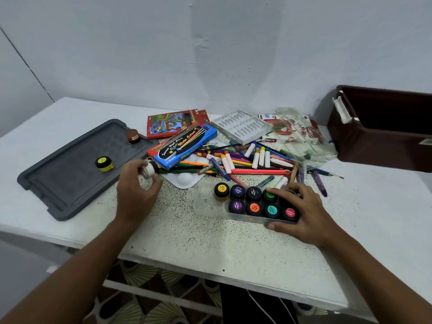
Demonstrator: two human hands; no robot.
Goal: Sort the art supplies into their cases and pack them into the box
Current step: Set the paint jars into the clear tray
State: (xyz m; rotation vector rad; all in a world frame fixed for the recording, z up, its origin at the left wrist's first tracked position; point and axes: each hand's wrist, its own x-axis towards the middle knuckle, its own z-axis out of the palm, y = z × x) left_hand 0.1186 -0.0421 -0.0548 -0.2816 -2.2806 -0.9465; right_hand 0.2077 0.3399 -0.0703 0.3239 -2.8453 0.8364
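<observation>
We hold a white poster-paint jar (149,169) in our left hand (138,190), fingers curled round it, above the worktop (210,242) just right of the grey box lid (72,167). Our right hand (304,213) grips the right end of the clear paint tray (203,199), which holds nine jars. A yellow jar (104,163) and a brown jar (132,136) sit on the lid; the brown box (383,136) stands far right.
</observation>
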